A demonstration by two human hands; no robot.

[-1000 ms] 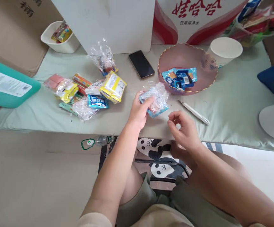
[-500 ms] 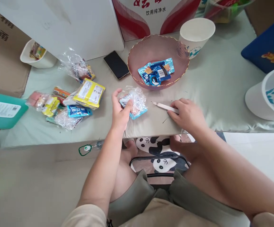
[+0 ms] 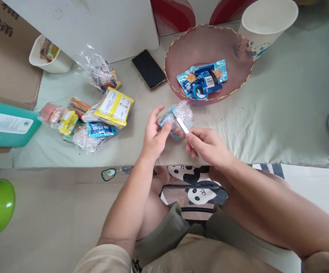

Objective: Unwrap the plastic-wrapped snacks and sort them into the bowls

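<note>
A blue snack packet in crinkled clear plastic (image 3: 184, 113) is held by my left hand (image 3: 156, 134), thumb on top. My right hand (image 3: 205, 146) grips a slim white cutter (image 3: 183, 126), whose tip lies over the plastic. Just behind them is a pink ribbed bowl (image 3: 209, 43) with a gold rim, holding blue packets (image 3: 205, 80). On the left is a pile of snacks with a yellow and white packet (image 3: 115, 107), a blue packet (image 3: 100, 129) and clear wrappers (image 3: 89, 139).
A black phone (image 3: 149, 69) lies left of the bowl, a white paper cup (image 3: 266, 22) stands behind it at the right. A white cup with snacks (image 3: 52, 65), a white box (image 3: 104, 26) and a green box (image 3: 16, 127) are on the left.
My right hand has lifted the cutter off the cloth and brought it left onto the wrapped packet. My left hand still holds the packet. The view has shifted.
</note>
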